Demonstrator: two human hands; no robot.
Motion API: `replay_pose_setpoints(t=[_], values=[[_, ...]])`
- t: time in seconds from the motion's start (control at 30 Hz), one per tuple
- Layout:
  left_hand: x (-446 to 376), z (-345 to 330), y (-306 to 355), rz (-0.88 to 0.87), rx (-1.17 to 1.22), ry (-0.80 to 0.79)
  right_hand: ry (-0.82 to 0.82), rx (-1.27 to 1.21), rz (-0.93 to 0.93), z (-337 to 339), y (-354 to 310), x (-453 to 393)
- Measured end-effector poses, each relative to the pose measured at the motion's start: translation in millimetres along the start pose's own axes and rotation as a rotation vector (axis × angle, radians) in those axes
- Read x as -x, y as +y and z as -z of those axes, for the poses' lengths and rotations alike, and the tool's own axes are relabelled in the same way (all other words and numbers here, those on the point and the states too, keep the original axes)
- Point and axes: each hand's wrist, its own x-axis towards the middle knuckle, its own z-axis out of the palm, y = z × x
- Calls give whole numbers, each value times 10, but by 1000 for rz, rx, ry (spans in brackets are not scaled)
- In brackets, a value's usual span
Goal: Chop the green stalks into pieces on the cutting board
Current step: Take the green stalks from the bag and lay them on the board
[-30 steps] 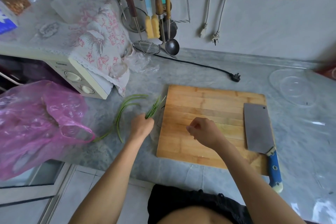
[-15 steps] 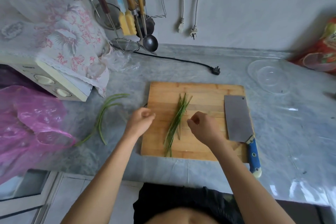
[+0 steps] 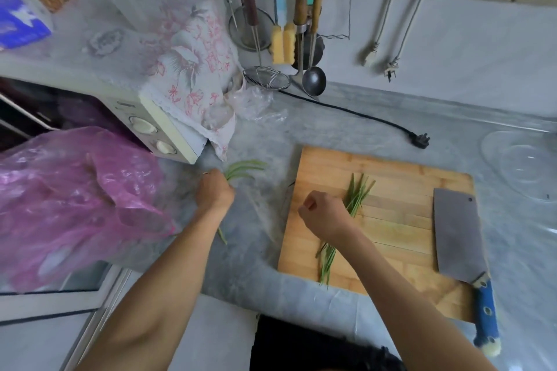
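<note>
Your left hand [image 3: 214, 192] grips thin green stalks [image 3: 244, 168] on the grey marble table [image 3: 331, 129]; your right hand [image 3: 324, 214], fingers curled, rests on the stalk bunch [image 3: 358, 193] on the wooden cutting board [image 3: 401, 190].

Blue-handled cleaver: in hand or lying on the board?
Lying flat, untouched: the blue-handled cleaver rests on the wooden cutting board's right side, handle overhanging the near edge, neither hand near it.

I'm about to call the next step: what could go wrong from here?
1. The cleaver lies on the cutting board, its handle past the near edge; a knock could tip it off.
2. The left hand grips counter stalks beside the pink bag; lifting may snag it.
3. Board stalks overhang the front edge under the right hand.
</note>
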Motion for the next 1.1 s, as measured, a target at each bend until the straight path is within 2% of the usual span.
replay_pose_setpoints(t=[0.13,0.33,0.57,0.8,0.9,0.97,1.03,1.1], values=[[-45,23,55,-75,-87,-20,26,-25,-15,-2,25,-23],[-47,-63,-84,-160,35,4,153,-98,-122,148,348,152],[100,-105,-57,-147,23,-81,167,-103,-108,140,339,150],[256,-74,97,-97,-79,-82,119,-50,-81,4,194,134],[266,-58,139,-71,-96,-103,147,-86,-108,25,235,155],[290,-65,164,-65,-40,-115,256,-46,-194,78,327,175],[361,-64,178,-41,91,-148,344,115,-289,119,416,172],[469,-56,242,-23,288,-217,312,215,-378,148,487,120]])
